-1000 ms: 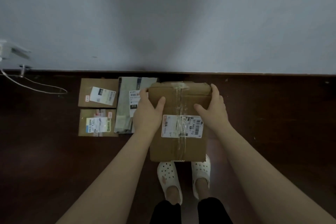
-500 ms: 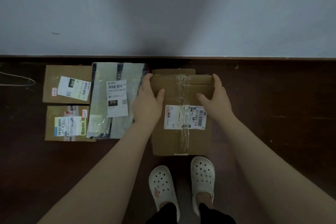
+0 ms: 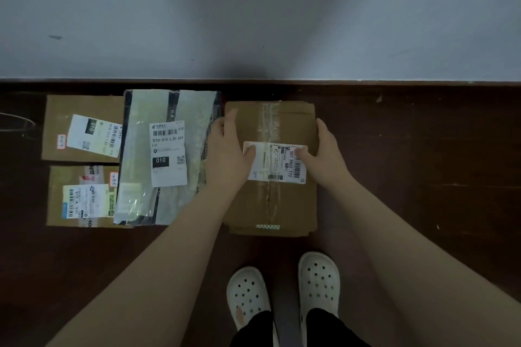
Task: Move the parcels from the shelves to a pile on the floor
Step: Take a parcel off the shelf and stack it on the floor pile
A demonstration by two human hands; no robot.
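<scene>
On dark floor (image 3: 423, 177): left grip (image 3: 228, 155), right grip (image 3: 324, 155) clasp taped rectangular cardboard box (image 3: 282, 205).

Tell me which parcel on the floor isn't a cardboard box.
The grey plastic mailer bag labelled 010-010-L30-551, lying between the upper small box, the lower small box and the large taped box. Those three are brown cardboard.
</scene>
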